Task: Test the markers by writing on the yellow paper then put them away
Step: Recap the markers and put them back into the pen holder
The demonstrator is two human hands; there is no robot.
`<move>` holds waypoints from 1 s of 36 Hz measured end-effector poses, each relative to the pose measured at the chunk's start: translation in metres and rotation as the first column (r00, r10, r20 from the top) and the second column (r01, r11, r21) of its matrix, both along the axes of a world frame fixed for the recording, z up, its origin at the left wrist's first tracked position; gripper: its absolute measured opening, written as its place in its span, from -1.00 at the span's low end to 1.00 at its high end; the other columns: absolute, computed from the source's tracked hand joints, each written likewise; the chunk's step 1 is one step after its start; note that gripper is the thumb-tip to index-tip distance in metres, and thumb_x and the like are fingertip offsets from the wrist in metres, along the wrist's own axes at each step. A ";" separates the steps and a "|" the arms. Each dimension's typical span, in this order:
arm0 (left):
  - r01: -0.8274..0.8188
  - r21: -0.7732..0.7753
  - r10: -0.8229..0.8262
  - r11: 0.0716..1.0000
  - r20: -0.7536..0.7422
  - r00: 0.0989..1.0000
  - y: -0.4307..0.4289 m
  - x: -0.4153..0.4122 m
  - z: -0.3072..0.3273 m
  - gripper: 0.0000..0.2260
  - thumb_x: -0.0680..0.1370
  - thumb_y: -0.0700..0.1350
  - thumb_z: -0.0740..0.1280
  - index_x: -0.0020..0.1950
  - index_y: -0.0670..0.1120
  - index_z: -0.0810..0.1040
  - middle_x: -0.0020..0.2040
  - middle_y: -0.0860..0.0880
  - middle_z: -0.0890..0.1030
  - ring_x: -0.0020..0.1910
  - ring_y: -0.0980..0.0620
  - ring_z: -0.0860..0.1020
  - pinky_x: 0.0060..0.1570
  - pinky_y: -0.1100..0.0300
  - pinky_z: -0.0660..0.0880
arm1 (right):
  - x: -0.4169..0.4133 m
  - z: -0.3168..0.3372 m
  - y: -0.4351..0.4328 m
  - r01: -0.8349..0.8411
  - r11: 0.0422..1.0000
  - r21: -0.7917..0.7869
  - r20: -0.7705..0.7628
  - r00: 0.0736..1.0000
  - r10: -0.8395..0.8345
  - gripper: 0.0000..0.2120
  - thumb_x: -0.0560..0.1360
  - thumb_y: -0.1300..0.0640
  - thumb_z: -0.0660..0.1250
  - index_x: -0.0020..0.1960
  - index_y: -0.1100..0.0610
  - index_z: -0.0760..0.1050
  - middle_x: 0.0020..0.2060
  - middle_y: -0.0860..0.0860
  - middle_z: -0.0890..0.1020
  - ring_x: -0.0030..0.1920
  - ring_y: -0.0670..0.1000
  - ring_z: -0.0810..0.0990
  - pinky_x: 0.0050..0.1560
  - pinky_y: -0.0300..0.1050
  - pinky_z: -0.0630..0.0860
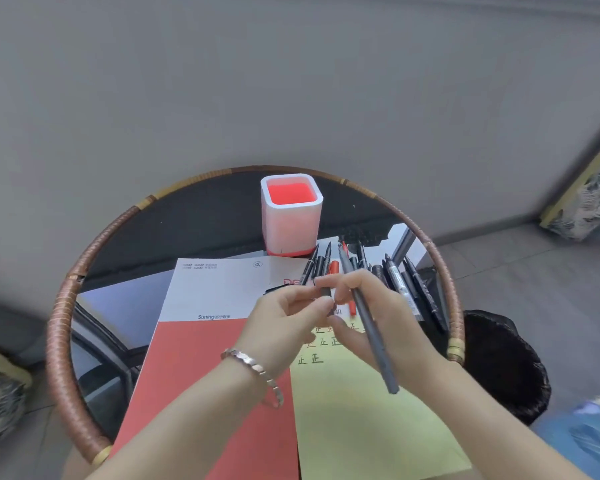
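Note:
The yellow paper (368,414) lies at the front right of the round table, with several written characters near its top. My right hand (378,317) holds a long grey marker (371,327) slanted across its fingers. My left hand (284,320) pinches a small dark piece, perhaps a cap (326,292), and the fingertips of both hands meet there above the paper. Several black markers and one red one (395,278) lie in a loose pile behind my hands. A white pen holder with a red inside (291,216) stands empty at the back.
A red and white booklet (215,341) lies left of the yellow paper. The glass table has a woven rattan rim (63,327). A dark bin (499,362) stands on the floor to the right. A grey wall rises behind the table.

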State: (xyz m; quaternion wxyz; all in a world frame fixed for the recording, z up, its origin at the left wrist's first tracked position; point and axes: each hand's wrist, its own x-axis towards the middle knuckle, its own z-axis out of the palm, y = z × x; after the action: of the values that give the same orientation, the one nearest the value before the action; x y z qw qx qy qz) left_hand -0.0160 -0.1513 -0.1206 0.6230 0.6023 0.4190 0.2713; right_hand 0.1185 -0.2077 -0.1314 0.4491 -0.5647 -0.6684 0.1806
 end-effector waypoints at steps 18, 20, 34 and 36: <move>-0.178 -0.047 0.184 0.983 0.158 0.970 -0.004 -0.030 0.002 -0.84 0.52 -0.25 0.30 -0.18 -0.04 0.61 -0.40 0.12 0.63 -0.38 0.22 0.58 -0.29 0.34 0.53 | -0.009 0.022 -0.005 0.132 0.971 -0.197 -0.725 0.647 -0.235 -0.60 0.51 -0.10 0.11 -0.33 0.17 0.41 -0.55 0.05 0.52 -0.47 0.00 0.47 -0.38 -0.20 0.46; -0.171 -0.043 0.176 0.984 0.161 0.971 -0.006 -0.032 0.003 -0.84 0.51 -0.25 0.30 -0.18 -0.04 0.61 -0.39 0.11 0.64 -0.38 0.22 0.58 -0.28 0.34 0.53 | -0.009 0.023 -0.007 0.133 0.966 -0.221 -0.764 0.593 -0.256 -0.57 0.52 -0.03 0.06 -0.38 0.20 0.42 -0.58 0.06 0.49 -0.51 -0.03 0.44 -0.44 -0.25 0.45; -0.095 -0.018 0.097 0.995 0.172 0.980 -0.012 -0.030 0.007 -0.84 0.48 -0.27 0.33 -0.19 -0.03 0.63 -0.40 0.09 0.63 -0.39 0.22 0.57 -0.31 0.38 0.50 | -0.014 0.023 -0.008 0.172 0.959 -0.226 -0.656 0.700 -0.281 -0.67 0.34 -0.07 0.21 -0.43 0.14 0.53 -0.60 0.06 0.50 -0.52 -0.06 0.44 -0.43 -0.27 0.44; -0.069 0.023 0.064 0.997 0.164 0.984 -0.013 -0.029 0.007 -0.84 0.46 -0.28 0.35 -0.19 -0.04 0.64 -0.39 0.07 0.63 -0.39 0.20 0.56 -0.31 0.39 0.48 | -0.016 0.023 -0.008 0.176 0.961 -0.214 -0.628 0.728 -0.274 -0.68 0.35 -0.05 0.22 -0.41 0.16 0.53 -0.61 0.06 0.50 -0.53 -0.07 0.44 -0.43 -0.29 0.43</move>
State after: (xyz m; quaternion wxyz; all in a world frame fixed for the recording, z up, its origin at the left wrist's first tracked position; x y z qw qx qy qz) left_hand -0.0453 -0.1646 -0.1132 0.6370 0.5726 0.3825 0.3466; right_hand 0.1028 -0.2162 -0.1083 0.6313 -0.5732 -0.3822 0.3560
